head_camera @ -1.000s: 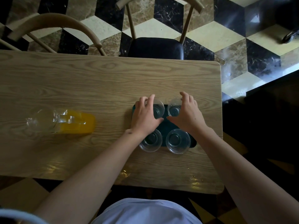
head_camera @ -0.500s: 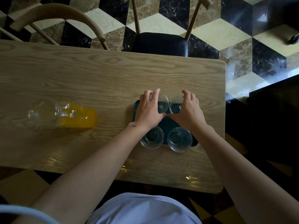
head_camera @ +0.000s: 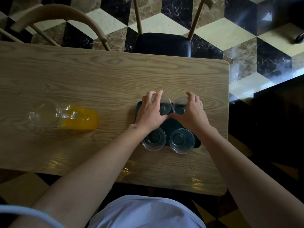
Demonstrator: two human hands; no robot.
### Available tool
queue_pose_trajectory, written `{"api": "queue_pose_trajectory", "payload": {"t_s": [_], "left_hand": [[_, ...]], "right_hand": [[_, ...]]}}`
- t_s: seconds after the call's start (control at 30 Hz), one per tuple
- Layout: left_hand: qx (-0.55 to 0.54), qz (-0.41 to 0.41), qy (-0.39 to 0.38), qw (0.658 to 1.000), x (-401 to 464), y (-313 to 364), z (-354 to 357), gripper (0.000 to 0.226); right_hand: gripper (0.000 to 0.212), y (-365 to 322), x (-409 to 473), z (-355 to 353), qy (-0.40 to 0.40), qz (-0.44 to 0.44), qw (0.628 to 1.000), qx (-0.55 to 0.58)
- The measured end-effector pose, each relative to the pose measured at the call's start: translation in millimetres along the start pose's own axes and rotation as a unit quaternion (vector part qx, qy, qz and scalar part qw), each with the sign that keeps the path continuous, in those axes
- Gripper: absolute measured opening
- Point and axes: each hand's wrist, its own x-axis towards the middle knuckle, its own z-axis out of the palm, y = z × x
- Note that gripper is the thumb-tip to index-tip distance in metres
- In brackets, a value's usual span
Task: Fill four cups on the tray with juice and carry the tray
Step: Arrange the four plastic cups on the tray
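Note:
A dark tray sits on the wooden table's right part with several clear empty cups on it. My left hand wraps around the far left cup. My right hand grips the far right cup. The near left cup and the near right cup stand untouched at the tray's front edge. A clear glass pitcher holding orange juice stands on the table well to the left of the tray.
The wooden table ends just right of the tray at a rounded edge. A chair with a black seat stands across the table, and a curved wooden chair back is at far left. The patterned tile floor lies beyond.
Both hands have drawn the two far cups slightly closer together and nearer the tray's middle. The view has shifted down a little. The pitcher and near cups have stayed put.

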Motion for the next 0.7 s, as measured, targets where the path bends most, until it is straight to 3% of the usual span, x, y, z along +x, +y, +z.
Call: {"api": "queue_pose_trajectory", "payload": {"t_s": [0.5,0.57,0.7], "left_hand": [[0.037,-0.022,-0.011,0.999,-3.3,-5.3,-10.3,0.1],[0.035,-0.029,0.027,0.999,-6.0,-3.5,-18.7,0.09],[-0.008,-0.035,0.181,0.983,-20.6,-0.9,-40.3,0.068]], "right_hand": [[0.112,-5.6,-8.7,-8.7,0.019,-0.004,1.0,-0.024],[0.103,-7.1,-12.3,-11.7,0.037,-0.008,0.999,-0.019],[0.081,-12.4,-24.6,-22.1,0.11,-0.028,0.993,0.037]]}}
